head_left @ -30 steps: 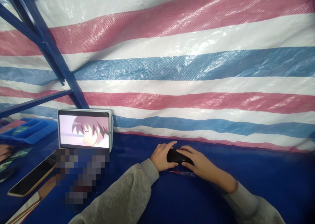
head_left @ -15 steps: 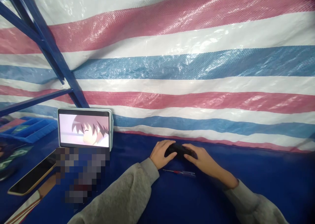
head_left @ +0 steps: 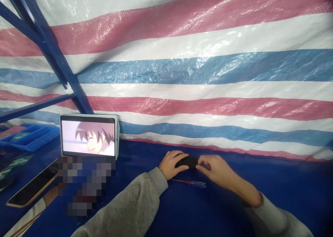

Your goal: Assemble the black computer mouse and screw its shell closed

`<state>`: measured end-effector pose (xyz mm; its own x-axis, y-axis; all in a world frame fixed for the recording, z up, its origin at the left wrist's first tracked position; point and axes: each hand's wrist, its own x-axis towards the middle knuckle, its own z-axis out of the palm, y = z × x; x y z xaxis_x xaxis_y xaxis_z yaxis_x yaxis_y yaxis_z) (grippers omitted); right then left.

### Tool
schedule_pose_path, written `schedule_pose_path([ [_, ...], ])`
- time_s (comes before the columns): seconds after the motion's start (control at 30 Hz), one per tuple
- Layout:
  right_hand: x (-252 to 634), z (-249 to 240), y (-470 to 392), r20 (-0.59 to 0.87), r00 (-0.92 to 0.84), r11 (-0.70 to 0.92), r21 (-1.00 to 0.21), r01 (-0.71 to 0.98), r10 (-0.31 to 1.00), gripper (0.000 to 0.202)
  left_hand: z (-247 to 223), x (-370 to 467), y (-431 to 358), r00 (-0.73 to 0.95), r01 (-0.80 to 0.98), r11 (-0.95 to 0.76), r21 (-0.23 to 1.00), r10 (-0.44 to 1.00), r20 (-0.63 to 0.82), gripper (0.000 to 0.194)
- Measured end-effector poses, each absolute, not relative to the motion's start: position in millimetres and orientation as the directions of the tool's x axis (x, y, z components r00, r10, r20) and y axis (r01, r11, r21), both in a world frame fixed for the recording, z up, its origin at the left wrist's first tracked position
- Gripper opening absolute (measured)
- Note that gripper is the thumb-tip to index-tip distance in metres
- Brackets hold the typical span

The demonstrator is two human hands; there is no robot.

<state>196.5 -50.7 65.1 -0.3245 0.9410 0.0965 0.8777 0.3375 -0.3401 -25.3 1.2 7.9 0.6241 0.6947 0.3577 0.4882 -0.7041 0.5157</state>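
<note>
A small black oblong object, its exact kind unclear, lies on the blue tabletop. My left hand is wrapped round its left end, thumb at the near side and fingers over the top. At its right end is my right hand, thumb and index fingertips brought together in a pinch; whatever is between them is too small to make out. Just in front of the object lies a thin screwdriver with a red and clear handle, touched by neither hand.
A tablet playing a cartoon stands at the left. Nearby are a phone, a blurred-out patch, a blue compartment tray and another person's sleeve. Striped plastic sheeting hangs behind the table, beside a blue metal frame.
My right hand has shifted slightly right and closed from a grasp over the black object's right end into a pinch, baring more of the object. My left hand stays nearly still.
</note>
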Motion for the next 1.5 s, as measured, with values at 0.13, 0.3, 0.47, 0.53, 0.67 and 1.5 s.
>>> schedule_pose_path([
  [0.13, 192, 69, -62, -0.181, -0.432, 0.393, -0.217, 0.894, 0.883, 0.020, 8, -25, 1, 0.610, 0.488, -0.689, 0.536, 0.709, 0.354, 0.045],
  [0.3, 189, 58, -65, -0.235, -0.431, 0.404, -0.156, 0.901, 0.871, 0.015, 12, -25, -1, 0.539, 0.474, -0.663, 0.579, 0.739, 0.405, 0.036],
  [0.47, 191, 83, -60, -0.060, -0.486, 0.451, -0.287, 0.845, 0.872, 0.008, 15, -26, 0, 0.350, 0.421, -0.612, 0.670, 0.791, 0.503, 0.032],
  [0.53, 190, 104, -56, 0.042, -0.474, 0.459, -0.337, 0.822, 0.880, 0.014, 15, -27, 0, 0.305, 0.403, -0.594, 0.696, 0.804, 0.510, 0.034],
  [0.67, 180, 142, -47, 0.178, -0.361, 0.401, -0.470, 0.786, 0.915, 0.023, 17, -29, -2, 0.256, 0.373, -0.580, 0.724, 0.814, 0.521, 0.038],
  [1.5, 172, 128, -45, 0.324, -0.059, 0.308, -0.804, 0.508, 0.944, 0.025, 12, -27, 0, 0.240, 0.293, -0.739, 0.606, 0.671, 0.702, 0.015],
])
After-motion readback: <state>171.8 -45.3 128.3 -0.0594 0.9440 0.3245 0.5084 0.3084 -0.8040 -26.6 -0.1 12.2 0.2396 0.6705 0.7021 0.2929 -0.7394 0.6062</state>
